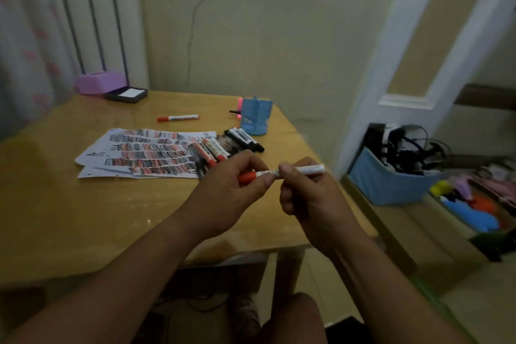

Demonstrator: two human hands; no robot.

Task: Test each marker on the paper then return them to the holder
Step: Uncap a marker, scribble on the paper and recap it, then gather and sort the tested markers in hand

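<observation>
Where the marker (282, 172) lies: in the air above the near part of the table (83, 218), bridging the 2 hands, touching neither paper nor wood.
Long axis: almost level, running left to right, the right end a little higher; red cap (247, 177) on the left, white tail poking out past the right hand.
Left hand (231, 190): thumb and fingers pinched round the cap end, where red meets white.
Right hand (310, 201): thumb and curled fingers clamped on the middle of the barrel, just beside the left fingertips.
Cap state: looks seated; no tip shows.
Step, as a judgement: a pull along the axis, the hands parting left and right, would free the cap; whether testing or the return comes next cannot be told.
Paper (145, 153): ahead and to the left, crowded with red and black strokes; nearer the left hand, so the right hand, which has the barrel, would have to cross leftward to write.
Holder (255, 117): blue, upright, straight ahead near the far edge, well apart from both hands, neither clearly nearer.
Pile (223, 145): black and red markers lying by the paper's right edge, between the hands and the holder.
Stray marker (178, 118): 1 red-capped, flat on the table beyond the paper.
</observation>
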